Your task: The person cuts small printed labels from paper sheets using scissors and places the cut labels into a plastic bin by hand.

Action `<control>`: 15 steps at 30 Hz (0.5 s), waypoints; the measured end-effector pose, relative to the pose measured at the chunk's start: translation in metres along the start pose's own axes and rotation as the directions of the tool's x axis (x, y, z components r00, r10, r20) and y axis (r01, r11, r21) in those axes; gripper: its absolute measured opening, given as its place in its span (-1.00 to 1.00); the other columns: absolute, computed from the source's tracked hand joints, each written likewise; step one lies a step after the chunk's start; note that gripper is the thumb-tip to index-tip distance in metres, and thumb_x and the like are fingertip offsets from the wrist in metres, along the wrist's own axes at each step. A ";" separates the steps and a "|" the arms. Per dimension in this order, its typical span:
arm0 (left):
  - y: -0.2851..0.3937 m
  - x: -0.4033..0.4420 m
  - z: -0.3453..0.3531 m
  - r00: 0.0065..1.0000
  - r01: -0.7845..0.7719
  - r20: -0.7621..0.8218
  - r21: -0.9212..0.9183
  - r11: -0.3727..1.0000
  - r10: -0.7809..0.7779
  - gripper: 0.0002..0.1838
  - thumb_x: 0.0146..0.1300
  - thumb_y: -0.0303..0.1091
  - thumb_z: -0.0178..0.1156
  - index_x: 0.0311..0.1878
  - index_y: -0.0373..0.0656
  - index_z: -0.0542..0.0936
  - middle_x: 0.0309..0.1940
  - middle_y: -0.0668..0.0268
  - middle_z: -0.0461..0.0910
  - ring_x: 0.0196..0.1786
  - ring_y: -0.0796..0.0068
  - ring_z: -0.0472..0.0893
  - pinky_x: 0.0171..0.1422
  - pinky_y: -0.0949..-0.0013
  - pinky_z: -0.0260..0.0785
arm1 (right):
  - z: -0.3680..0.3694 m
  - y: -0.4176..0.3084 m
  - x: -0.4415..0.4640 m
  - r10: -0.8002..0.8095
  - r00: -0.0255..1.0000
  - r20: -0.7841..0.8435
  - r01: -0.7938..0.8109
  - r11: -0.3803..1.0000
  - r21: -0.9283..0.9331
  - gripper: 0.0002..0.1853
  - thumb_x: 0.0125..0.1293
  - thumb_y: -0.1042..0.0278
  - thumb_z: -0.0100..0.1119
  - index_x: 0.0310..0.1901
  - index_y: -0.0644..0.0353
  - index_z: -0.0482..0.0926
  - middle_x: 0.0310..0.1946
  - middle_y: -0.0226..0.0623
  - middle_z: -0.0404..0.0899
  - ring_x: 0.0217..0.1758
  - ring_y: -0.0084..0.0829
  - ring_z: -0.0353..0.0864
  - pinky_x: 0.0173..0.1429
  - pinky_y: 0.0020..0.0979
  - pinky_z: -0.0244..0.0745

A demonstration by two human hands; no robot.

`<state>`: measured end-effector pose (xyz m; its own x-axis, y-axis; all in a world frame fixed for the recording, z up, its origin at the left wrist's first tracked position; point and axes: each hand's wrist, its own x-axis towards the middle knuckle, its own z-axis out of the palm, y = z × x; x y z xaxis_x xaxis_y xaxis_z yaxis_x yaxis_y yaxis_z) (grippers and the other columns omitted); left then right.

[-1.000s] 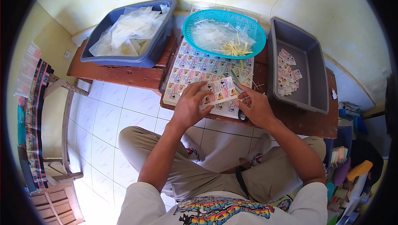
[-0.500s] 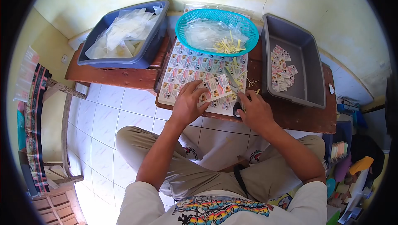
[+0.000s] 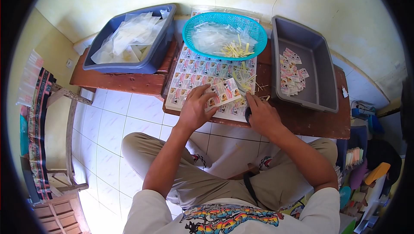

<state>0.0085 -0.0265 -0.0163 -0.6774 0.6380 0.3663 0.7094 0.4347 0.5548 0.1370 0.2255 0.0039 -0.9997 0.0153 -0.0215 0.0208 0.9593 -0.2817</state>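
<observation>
My left hand (image 3: 195, 109) grips a strip of printed paper labels (image 3: 226, 92) between thumb and fingers, above a stack of printed label sheets (image 3: 189, 78). A pair of scissors (image 3: 248, 113) is in my right hand (image 3: 264, 116), its dark handle showing beside the fingers. Smeared and hard to make out, the blades lie by the strip's right end. Thin yellow and white paper offcuts (image 3: 245, 75) are scattered on the sheets just beyond the scissors.
A turquoise basket (image 3: 186, 40) with clear plastic bags and yellow strips stands behind the sheets. On the right, a grey tub (image 3: 317, 57) holds cut labels (image 3: 293, 76). A blue-grey tub (image 3: 129, 66) of translucent bags is at left. All rest on a brown wooden bench (image 3: 310, 126).
The scissor blades, plain to see and spread beside the strip before, are now blurred and closer together. My right hand has shifted slightly left; my left hand keeps its hold on the strip.
</observation>
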 end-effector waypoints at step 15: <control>-0.003 0.003 -0.014 0.988 0.035 -0.154 0.070 0.997 -0.024 -0.47 0.11 -0.36 0.65 0.19 -0.08 0.75 0.43 -0.02 0.57 0.47 -0.14 0.56 0.56 -0.09 0.43 | -0.019 0.008 -0.005 -0.008 0.999 -0.032 0.018 0.947 0.322 -0.11 0.15 0.35 0.55 0.57 0.25 0.44 0.10 0.07 0.57 0.06 0.05 0.69 0.25 -0.08 0.63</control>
<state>0.0011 -0.0349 -0.0066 -0.7163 0.5214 0.4637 0.6969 0.5006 0.5136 0.1423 0.2385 0.0199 -0.9998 0.0166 0.0114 0.0070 0.8176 -0.5758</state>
